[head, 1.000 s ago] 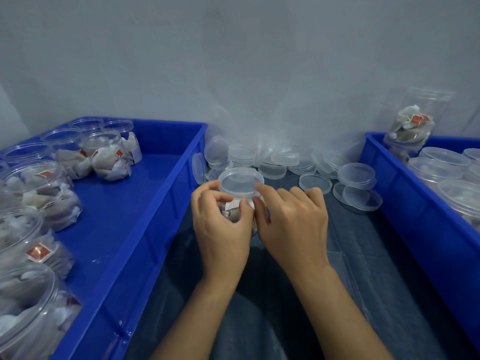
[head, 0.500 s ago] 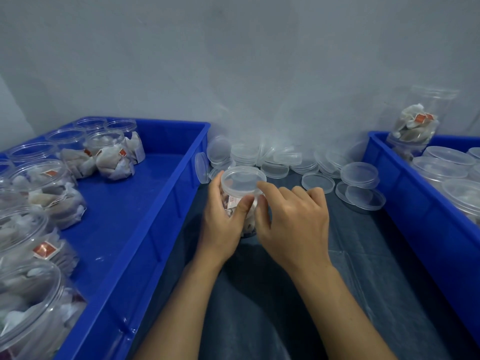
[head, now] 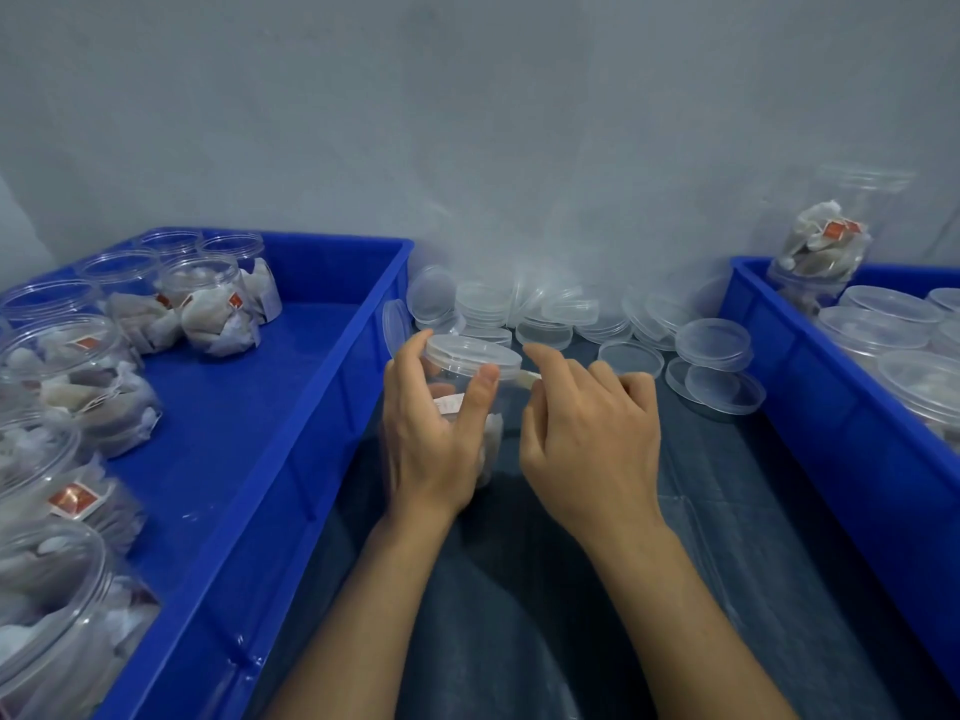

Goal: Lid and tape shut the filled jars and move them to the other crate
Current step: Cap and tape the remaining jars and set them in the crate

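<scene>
I see an open lane of dark plastic-covered counter (head: 727, 511) between the two crates. On the left, the tall wall of the blue plastic crate (head: 291, 459) bounds it; its near and left side is packed with open clear jars (head: 67, 387), its middle floor bare. Ahead, a heap of loose clear round lids (head: 550, 314) blocks the back. The right blue crate (head: 831, 407) is crowded with lidded clear jars (head: 883, 330).
</scene>
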Motion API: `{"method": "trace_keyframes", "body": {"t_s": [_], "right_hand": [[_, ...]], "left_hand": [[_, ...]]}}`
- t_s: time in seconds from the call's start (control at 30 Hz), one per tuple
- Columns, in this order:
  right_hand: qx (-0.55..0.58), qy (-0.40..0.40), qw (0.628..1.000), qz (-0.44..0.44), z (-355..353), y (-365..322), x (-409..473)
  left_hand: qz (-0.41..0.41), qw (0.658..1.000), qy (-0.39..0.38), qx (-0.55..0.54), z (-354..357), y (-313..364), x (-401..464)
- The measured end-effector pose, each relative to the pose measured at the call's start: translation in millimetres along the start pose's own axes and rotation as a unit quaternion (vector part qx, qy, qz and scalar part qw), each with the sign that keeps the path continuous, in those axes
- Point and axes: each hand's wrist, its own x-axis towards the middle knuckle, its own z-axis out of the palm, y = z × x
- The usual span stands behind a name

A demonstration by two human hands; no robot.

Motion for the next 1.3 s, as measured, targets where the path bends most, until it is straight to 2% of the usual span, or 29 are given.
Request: {"method": "trace_keyframes", "body": {"t_s": [0.37, 0.53, 0.7, 0.77, 0.93, 1.17, 1.3], "right_hand": [[0.019, -0.023, 0.999, 0.028, -4.7, 4.7, 2.0], [0.095, -0.051, 0.993, 0.053, -6.8, 9.7, 0.5], [0.144, -0.071, 0.98, 0.116, -11.4, 17.3, -0.3], [0.148, -0.081, 0.977, 0.128, -12.7, 19.4, -0.8], [0.153, -0.082, 0.976, 0.133, -15.8, 19.8, -0.6], [0.156, -0.11, 0.974, 0.122, -19.9, 19.9, 0.4], [0.204, -0.181, 0.954, 0.126, -24.3, 21.4, 2.7]], "left_hand": [[-0.019, 0.998, -0.056, -0.025, -3.7, 9.1, -0.2], [-0.038, 0.995, -0.087, -0.044, -6.2, 4.8, 1.7], [-0.053, 0.991, -0.109, -0.053, -7.3, 3.0, 2.8], [-0.053, 0.991, -0.12, -0.031, -8.0, 4.1, 2.9], [-0.007, 0.989, -0.101, 0.108, -12.7, 13.4, 2.5], [0.01, 0.985, -0.09, 0.145, 0.9, 21.1, -8.4], [-0.005, 0.987, -0.085, 0.138, -0.4, 14.0, -4.8]]}}
